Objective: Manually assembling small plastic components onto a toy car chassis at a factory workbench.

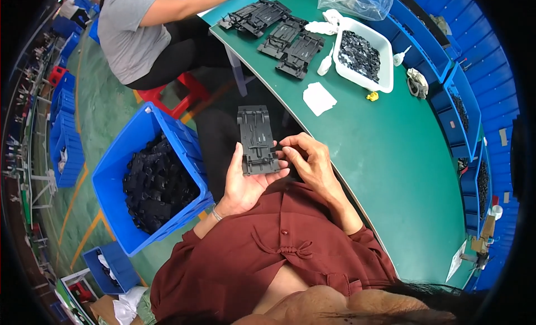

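While the left hand (245,185) cradled the dark grey moulded plastic panel (258,139) from beneath, palm up and fingers curled around its near end, the right hand (308,162) came in from the side, its fingertips pressed together on the panel's right near corner. The panel stood out over the lap, clear of the green surface (391,157), its long axis pointing away from the body. Done well, this handling called, as I judged it, for a steady supporting palm and light, exact fingertip pressure at that corner, so the thin part would not flex or slip. Just left of the knees sat a blue crate (120,180) heaped with dark parts. Farther off on the surface lay a white cloth (319,98), a white tray (385,65) of small black pieces, and stacked grey panels (282,32), where a seated co-worker (134,34) reached in.
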{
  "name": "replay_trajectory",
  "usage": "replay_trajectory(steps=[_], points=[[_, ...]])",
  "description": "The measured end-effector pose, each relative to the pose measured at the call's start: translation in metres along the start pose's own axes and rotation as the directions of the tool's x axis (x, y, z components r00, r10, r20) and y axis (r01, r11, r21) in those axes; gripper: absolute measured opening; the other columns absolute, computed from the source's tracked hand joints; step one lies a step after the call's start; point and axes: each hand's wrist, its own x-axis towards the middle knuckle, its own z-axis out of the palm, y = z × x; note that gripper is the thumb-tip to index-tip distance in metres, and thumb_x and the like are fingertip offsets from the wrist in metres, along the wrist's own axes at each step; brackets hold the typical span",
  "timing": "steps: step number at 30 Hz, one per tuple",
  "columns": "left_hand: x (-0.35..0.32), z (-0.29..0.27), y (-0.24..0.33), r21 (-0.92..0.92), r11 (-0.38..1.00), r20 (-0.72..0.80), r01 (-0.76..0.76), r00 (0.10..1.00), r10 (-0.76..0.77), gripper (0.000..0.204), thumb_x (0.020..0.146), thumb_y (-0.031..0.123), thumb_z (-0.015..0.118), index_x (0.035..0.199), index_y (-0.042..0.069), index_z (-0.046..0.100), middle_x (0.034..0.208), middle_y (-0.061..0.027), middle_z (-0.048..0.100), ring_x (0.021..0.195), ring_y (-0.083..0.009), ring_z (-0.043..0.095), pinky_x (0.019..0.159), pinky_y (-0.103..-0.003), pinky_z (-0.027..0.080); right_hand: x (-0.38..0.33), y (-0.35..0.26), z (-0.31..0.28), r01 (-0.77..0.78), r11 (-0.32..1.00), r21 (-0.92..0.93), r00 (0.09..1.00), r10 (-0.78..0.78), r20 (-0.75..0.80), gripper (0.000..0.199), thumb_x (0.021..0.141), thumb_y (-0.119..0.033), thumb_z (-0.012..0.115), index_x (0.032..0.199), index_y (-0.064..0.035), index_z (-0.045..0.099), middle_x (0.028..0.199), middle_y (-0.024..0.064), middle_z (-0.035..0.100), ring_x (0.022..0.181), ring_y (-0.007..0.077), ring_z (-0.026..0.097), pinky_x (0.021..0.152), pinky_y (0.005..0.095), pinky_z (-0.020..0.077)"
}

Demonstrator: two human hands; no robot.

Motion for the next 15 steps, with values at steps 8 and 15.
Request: replay_trajectory(steps=[8, 15], points=[[0.008, 0.002, 0.008, 0.187, 0.981, -0.089, -0.048, 0.994, 0.065, 0.071, 0.108, 0.058, 0.023, 0.143, 0.001, 0.046, 0.130, -0.0167, 0.062, 0.113, -0.0307, 0.066, 0.098, -0.051, 0.055, 0.018, 0.000, 0.005, 0.139, 0.967, -0.214, 0.988, -0.123, 0.089, 0.016, 0.087, -0.002, 0.073, 0.103, -0.0010, 0.070, 0.090, 0.0090, 0.064, 0.072, 0.0218, 0.066, 0.062, 0.0325, 0.0511], [0.017, 0.000, 0.011, 0.252, 0.968, -0.114, -0.019, 0.992, 0.049, 0.073, 0.108, 0.057, 0.021, 0.144, -0.001, 0.045, 0.129, -0.0164, 0.063, 0.112, -0.0296, 0.066, 0.096, -0.049, 0.056, 0.024, 0.015, 0.007, 0.112, 0.982, -0.150, 0.993, -0.105, 0.056, 0.008, 0.088, -0.001, 0.072, 0.095, 0.0005, 0.070, 0.089, 0.0094, 0.065, 0.072, 0.0216, 0.067, 0.062, 0.0323, 0.0529]])
